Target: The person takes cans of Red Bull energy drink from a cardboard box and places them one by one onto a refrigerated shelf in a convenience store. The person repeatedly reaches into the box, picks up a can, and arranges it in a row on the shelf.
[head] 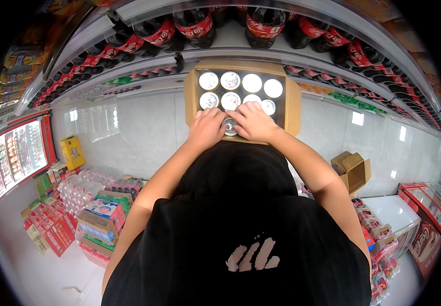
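An open cardboard box sits in front of my body, below the shelf edge. Two rows of upright drink cans stand in its far part, their pale round tops facing me. Nearer to me, a single metal can stands between my hands. My left hand curls its fingers against the can's left side. From the right, my right hand closes on the same can, thumb near its top, and hides part of the cans behind it. Its fingers lie close to my left fingertips.
Shelves of cola bottles curve across the top. At left are a lit drinks fridge, a yellow box and stacked drink packs. At right stand an open carton, a white-topped chest freezer and bottle packs.
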A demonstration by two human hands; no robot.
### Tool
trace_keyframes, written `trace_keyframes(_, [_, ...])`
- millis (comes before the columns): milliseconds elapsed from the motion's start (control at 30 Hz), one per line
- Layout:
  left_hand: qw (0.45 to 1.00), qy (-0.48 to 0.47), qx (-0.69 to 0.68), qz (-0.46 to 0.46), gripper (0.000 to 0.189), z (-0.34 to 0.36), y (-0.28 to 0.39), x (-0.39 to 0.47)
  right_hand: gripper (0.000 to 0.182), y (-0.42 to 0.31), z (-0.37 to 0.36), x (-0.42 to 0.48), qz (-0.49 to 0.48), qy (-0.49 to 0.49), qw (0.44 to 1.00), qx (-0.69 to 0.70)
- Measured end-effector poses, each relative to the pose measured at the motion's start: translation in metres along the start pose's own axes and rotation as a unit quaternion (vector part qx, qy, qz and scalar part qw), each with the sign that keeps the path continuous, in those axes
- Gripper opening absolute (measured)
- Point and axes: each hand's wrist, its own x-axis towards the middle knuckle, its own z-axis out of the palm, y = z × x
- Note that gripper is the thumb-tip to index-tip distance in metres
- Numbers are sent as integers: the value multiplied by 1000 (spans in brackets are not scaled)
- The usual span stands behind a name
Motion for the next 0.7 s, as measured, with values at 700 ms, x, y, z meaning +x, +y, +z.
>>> trace_keyframes(700, [999,39,-9,-5,26,6,-1,5,23,-24,-33,-30,353,-135,926,8])
